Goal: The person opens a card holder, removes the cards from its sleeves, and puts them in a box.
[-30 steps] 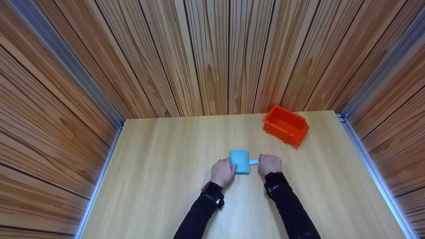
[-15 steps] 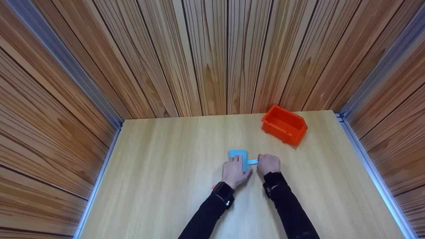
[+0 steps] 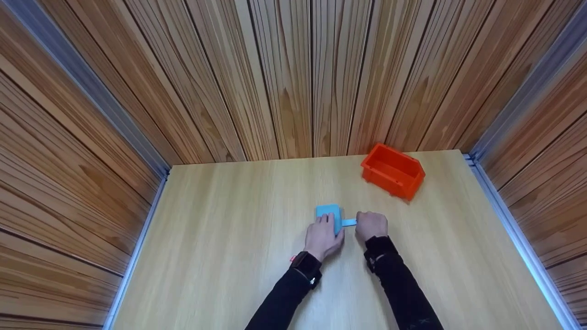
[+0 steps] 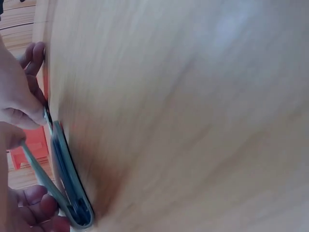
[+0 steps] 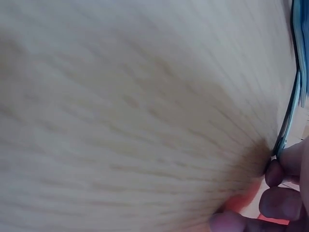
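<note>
A light blue card wallet (image 3: 326, 210) lies on the wooden table, its strap (image 3: 349, 222) reaching out to the right. My left hand (image 3: 323, 236) covers the wallet's near part. In the left wrist view its thumb holds the free edge of the upper cover (image 4: 41, 176), which stands a little raised, while the fingers are at the folded spine (image 4: 83, 220). Dark blue inner sleeves show in the gap. My right hand (image 3: 372, 225) pinches the strap's end between thumb and finger; the right wrist view shows the strap (image 5: 289, 116) stretched from the wallet (image 5: 303, 43).
An orange open bin (image 3: 383, 181) stands at the back right of the table (image 3: 220, 229), close to the wood-plank back wall (image 3: 293, 82). Metal rails (image 3: 523, 247) run along both sides.
My left hand has moved from the wallet's left edge to the right, over its near part, with the thumb now at the strap side. The right hand stays on the strap.
</note>
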Available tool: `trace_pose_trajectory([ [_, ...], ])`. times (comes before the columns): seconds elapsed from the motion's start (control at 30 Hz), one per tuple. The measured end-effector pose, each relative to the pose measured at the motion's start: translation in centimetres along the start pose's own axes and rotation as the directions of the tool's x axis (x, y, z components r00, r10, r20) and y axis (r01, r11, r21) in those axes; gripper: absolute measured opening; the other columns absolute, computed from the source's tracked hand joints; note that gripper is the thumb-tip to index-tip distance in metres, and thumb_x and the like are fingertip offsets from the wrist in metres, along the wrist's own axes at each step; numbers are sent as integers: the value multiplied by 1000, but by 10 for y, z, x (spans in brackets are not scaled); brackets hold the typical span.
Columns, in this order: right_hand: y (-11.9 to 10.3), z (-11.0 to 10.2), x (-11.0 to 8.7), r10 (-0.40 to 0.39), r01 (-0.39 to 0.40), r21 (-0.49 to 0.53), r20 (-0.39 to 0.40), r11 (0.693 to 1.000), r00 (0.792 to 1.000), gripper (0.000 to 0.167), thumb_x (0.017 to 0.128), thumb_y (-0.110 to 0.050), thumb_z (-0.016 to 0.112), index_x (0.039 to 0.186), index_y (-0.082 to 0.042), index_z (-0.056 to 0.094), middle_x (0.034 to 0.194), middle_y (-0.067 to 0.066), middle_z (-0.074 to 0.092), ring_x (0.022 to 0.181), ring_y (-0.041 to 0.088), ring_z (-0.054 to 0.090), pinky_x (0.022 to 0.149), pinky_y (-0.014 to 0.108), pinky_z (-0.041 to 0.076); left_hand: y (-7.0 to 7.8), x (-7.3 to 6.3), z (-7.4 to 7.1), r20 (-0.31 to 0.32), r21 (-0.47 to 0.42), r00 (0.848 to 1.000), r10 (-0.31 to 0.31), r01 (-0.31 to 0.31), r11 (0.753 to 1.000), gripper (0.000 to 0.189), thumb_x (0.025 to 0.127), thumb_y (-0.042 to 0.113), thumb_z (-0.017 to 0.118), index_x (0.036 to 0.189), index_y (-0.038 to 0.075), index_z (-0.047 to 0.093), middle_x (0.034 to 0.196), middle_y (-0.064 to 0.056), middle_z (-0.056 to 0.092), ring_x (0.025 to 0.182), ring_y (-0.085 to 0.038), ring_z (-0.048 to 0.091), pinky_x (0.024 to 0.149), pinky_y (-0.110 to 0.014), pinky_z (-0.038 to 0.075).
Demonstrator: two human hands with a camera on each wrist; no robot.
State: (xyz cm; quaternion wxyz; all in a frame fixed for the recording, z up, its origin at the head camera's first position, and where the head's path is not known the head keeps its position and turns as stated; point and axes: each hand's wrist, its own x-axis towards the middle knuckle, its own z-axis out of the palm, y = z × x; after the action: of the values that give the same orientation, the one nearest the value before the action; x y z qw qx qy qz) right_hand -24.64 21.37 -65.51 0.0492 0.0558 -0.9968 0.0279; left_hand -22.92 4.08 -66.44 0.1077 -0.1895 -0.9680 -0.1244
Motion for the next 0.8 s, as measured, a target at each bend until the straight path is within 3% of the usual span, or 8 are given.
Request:
trace_pose_trajectory([
  [0.17, 0, 1, 1, -2, 4, -36, 52, 999, 999, 5, 85, -4, 68, 80, -5, 70, 63, 11, 64, 57, 29, 63, 51, 44, 51, -7, -4, -10, 19, -97, 999, -41, 42, 994, 48, 99, 40, 54, 126, 0, 60, 103, -13, 71, 89, -27, 69, 72, -38, 58],
  [0.37, 2, 4, 4, 10, -4, -64, 101, 998, 995, 5, 87, -7, 68, 85, -5, 72, 65, 10, 65, 58, 26, 61, 52, 42, 51, -19, -6, -20, 21, -206, 993, -119, 121, 971, 43, 100, 33, 51, 123, -2, 60, 95, -13, 71, 84, -29, 70, 73, -41, 57],
  [0.6, 1, 0, 4, 25, -18, -53, 137, 998, 990, 5, 88, -6, 67, 87, -4, 72, 68, 12, 66, 61, 28, 63, 54, 43, 52, -38, -10, -28, -28, -220, 981, -194, 183, 958, 31, 99, 23, 50, 116, 1, 64, 90, -12, 71, 85, -28, 70, 75, -42, 57],
  [0.7, 0, -2, 4, 31, -24, -51, 157, 998, 987, 6, 89, -7, 66, 89, -4, 72, 69, 12, 67, 62, 28, 64, 55, 44, 53, -47, -13, -31, -49, -211, 969, -241, 225, 951, 34, 98, 23, 51, 116, -2, 65, 82, -10, 68, 76, -25, 67, 70, -40, 56],
  [0.8, -1, -3, 4, 31, -23, -48, 157, 999, 987, 7, 89, -7, 66, 89, -3, 72, 69, 12, 66, 61, 28, 63, 55, 44, 53, -57, -16, -31, -52, -194, 957, -287, 272, 943, 28, 97, 24, 52, 103, 0, 65, 69, -3, 57, 63, -19, 57, 60, -36, 51],
])
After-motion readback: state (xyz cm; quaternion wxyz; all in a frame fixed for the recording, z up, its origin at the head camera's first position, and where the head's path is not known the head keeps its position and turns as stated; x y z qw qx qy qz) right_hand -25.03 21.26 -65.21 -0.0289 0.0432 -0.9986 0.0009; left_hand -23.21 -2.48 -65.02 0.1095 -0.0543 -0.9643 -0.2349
